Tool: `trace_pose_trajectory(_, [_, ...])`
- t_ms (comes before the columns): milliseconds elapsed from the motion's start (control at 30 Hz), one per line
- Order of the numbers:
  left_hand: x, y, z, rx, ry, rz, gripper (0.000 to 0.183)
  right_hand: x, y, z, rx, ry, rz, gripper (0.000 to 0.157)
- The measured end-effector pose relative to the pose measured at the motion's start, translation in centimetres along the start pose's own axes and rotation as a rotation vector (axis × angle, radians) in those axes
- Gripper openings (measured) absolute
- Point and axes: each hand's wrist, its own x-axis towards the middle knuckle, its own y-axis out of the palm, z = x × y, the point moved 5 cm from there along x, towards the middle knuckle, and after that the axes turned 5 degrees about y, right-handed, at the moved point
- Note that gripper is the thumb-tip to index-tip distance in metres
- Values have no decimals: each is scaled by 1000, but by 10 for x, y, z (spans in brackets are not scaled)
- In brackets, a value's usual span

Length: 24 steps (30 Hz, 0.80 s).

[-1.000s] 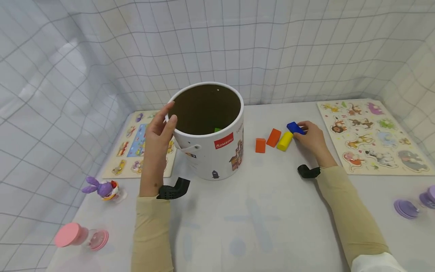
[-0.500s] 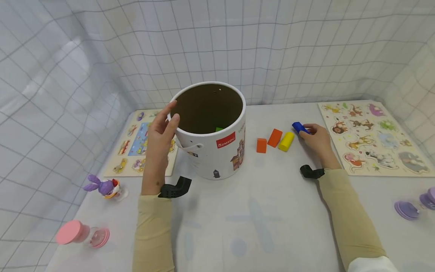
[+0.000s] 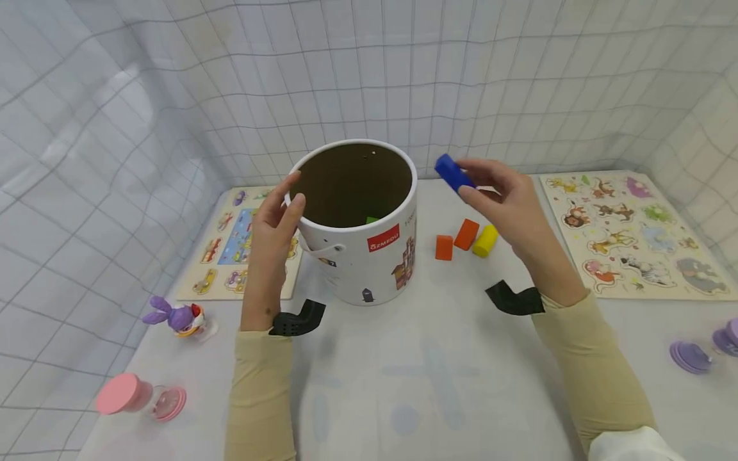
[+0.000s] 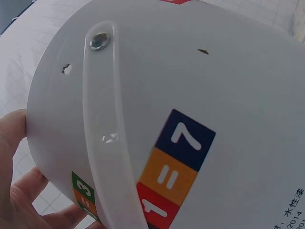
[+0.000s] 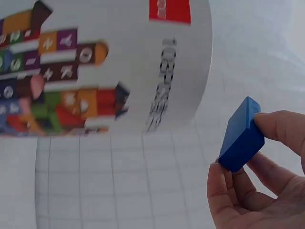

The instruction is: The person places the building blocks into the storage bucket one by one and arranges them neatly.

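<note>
A white bucket (image 3: 346,269) with a red label and printed pictures stands on the table. My left hand (image 3: 273,224) holds the bucket's left rim, thumb and fingertips at the edge; in the left wrist view, fingers (image 4: 28,186) pass partly behind its curved side. A bit of a green piece (image 3: 371,219) shows inside the bucket. To the right of the bucket, my right hand (image 3: 504,198) pinches a blue block (image 3: 452,173) between thumb and fingers, raised above the table. The right wrist view shows the blue block (image 5: 242,133) tilted and apart from the bucket's wall.
Two orange blocks (image 3: 444,247) and a yellow cylinder (image 3: 485,241) lie right of the bucket. Animal (image 3: 634,230) and vehicle (image 3: 210,256) puzzle boards flank it. A purple rabbit figure (image 3: 175,317), pink-lidded item (image 3: 123,394) and purple item (image 3: 690,356) stand near the sides.
My right hand has picked the blue block up from beside the yellow cylinder and carried it up and left towards the bucket. My left hand has stayed at the rim.
</note>
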Motion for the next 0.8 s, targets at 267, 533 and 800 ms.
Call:
trace_pose_trajectory(267, [-2, -3, 1, -14, -2, 0, 44, 30, 75, 38, -296, -194, 157, 35])
trace_pose_trajectory(533, [-2, -3, 1, -9, 10, -6, 44, 60, 102, 41, -629, -191, 200, 33])
trace_pose_trajectory(800, [-3, -4, 0, 1, 14, -9, 44, 64, 96, 36, -558, -171, 112, 25])
